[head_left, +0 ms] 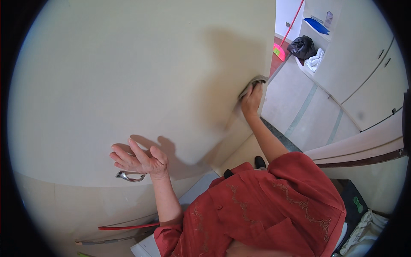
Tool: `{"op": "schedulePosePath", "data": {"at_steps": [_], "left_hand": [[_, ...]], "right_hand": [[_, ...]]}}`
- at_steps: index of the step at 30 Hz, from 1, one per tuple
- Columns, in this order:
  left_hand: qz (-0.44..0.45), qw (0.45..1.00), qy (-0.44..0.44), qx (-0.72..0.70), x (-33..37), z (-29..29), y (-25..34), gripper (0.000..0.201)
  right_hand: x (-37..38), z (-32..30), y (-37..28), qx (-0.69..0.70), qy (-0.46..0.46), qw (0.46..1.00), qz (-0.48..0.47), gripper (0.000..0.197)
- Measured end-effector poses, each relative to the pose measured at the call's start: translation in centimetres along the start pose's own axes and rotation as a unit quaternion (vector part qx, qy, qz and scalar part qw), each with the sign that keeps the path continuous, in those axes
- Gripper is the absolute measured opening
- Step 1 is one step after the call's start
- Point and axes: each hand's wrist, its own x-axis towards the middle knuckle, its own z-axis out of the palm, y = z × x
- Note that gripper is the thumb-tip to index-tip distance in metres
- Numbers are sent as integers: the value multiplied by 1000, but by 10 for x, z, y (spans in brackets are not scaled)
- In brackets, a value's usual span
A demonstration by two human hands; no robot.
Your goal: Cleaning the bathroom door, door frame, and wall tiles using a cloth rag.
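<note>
Two bare hands reach out past the red shirt (pixel 265 201) at 5 o'clock. Nearest is the left hand (pixel 143 162) at 8 o'clock, holding nothing, its fingers spread and its thumb raised beside a shiny metal handle (pixel 124 175); whether skin meets the handle or the surface behind cannot be told.

Farther out, at 2 o'clock, the right hand (pixel 251 99) is closed round a grey cloth (pixel 257 79). The cloth lies just past its fingers, apparently against the pale panel (pixel 128 77) that spans 9 to 12 o'clock, just beside its outer edge.

Wiping looks to be the step in hand. It would go best with the cloth laid flat under the fingers rather than bunched, pressure even, strokes overlapping and running right out to the edge. A light steadying touch from the left hand might keep the panel from swinging.

Beyond the edge, between 1 and 2 o'clock, are a pink broom (pixel 279 52) and a black bag (pixel 302 47); pale cabinets (pixel 359 64) stand toward 2 o'clock.
</note>
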Motion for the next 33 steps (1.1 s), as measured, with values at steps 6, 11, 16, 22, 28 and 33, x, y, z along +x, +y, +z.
{"op": "schedulePosePath", "data": {"at_steps": [6,11,16,22,28,33], "left_hand": [[-6,1000,1,9,-1,4,2,55],[-14,1000,3,-3,-3,0,1,55],[-11,978,-54,-200,14,-32,7,60],[-23,979,38,-201,-3,-99,-51,66],[-59,985,-43,-157,-27,-91,-87,73],[28,992,-34,-121,-46,-59,-94,62]], "right_hand": [[-57,28,60,-18,-34,982,184,50],[-133,21,37,20,-159,944,287,43],[-188,12,13,147,-336,860,355,32],[-147,-21,-78,380,-333,665,550,24],[-115,-52,-137,339,-339,804,353,26],[-142,-37,-130,135,-305,932,144,39]]}}
